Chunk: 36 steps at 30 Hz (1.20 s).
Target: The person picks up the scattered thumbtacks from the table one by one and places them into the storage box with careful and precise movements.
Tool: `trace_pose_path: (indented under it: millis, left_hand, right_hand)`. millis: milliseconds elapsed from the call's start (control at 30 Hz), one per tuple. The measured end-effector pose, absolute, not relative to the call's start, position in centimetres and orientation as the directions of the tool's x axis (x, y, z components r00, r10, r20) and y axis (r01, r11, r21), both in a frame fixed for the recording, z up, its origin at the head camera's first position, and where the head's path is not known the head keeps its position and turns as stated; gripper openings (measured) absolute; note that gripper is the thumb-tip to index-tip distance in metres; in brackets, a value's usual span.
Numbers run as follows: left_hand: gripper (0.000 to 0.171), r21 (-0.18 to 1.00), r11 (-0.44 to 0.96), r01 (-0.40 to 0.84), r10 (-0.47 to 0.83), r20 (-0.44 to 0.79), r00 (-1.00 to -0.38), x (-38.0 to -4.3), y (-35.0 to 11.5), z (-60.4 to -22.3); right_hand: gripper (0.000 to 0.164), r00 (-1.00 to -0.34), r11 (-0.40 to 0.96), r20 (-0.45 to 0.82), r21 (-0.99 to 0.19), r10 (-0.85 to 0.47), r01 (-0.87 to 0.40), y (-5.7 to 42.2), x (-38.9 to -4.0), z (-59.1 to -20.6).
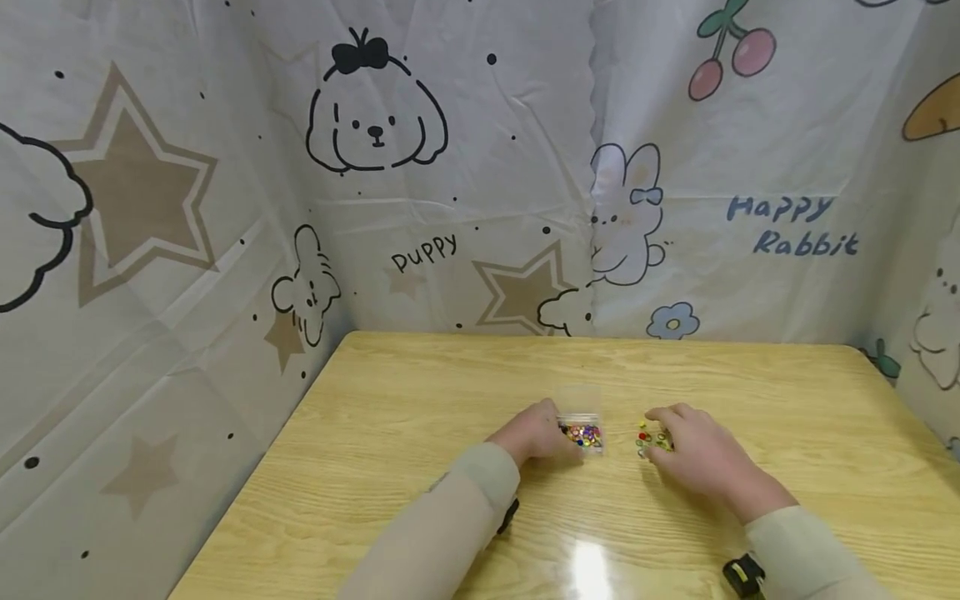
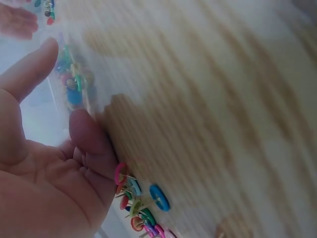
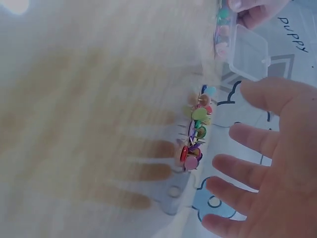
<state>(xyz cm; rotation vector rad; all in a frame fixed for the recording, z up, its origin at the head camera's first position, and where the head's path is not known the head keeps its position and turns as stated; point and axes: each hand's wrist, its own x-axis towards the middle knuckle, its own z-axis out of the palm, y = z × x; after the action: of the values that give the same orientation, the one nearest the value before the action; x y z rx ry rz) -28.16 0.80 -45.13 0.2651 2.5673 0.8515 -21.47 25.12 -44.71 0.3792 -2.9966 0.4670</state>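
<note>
A small clear plastic box (image 1: 580,417) with its lid (image 3: 250,52) raised stands on the table and holds many colourful thumbtacks (image 1: 585,435). My left hand (image 1: 534,433) grips the box at its side, thumb and finger at opposite ends in the left wrist view. To the right of the box lies a loose pile of thumbtacks (image 3: 197,126). Over and beside that pile is my right hand (image 1: 703,452), its fingers spread and holding nothing in the right wrist view. More loose thumbtacks (image 2: 138,210) lie beyond my left hand in the left wrist view.
The light wood table (image 1: 420,392) reaches back to a patterned cloth (image 1: 480,167) that hangs along the back and sides. Small black devices sit at my left wrist (image 1: 508,517) and my right wrist (image 1: 744,575).
</note>
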Motion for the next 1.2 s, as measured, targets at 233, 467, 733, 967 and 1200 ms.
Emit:
trace_pose_path:
  millis: [233, 467, 733, 967, 1200]
  left_hand:
    - [0.059, 0.602, 0.798, 0.042, 0.301, -0.338, -0.891, -28.2, 0.9, -45.2]
    - [0.055, 0.57, 0.819, 0.074, 0.308, -0.326, -0.894, -28.2, 1.1, -45.1]
    - [0.058, 0.561, 0.825, 0.066, 0.3, -0.337, -0.892, -28.4, 0.9, -45.1]
    - [0.056, 0.564, 0.821, 0.081, 0.31, -0.323, -0.894, -28.4, 0.9, -45.4]
    - [0.06, 0.526, 0.844, 0.101, 0.307, -0.322, -0.896, -28.5, 0.9, -45.5]
  right_hand:
    - [0.032, -0.966, 0.923, 0.06, -0.288, -0.25, -0.256, 24.9, -24.1, -44.6]
    - [0.02, -0.967, 0.931, 0.009, -0.266, -0.255, -0.248, 24.7, -25.7, -44.2]
    - [0.02, -0.976, 0.955, 0.019, -0.207, -0.215, -0.214, 24.5, -26.5, -45.1]
    - [0.019, -0.977, 0.962, 0.041, -0.174, -0.207, -0.211, 24.1, -26.6, -45.2]
    - [0.018, -0.973, 0.965, 0.066, -0.136, -0.219, -0.226, 23.8, -26.4, -44.9]
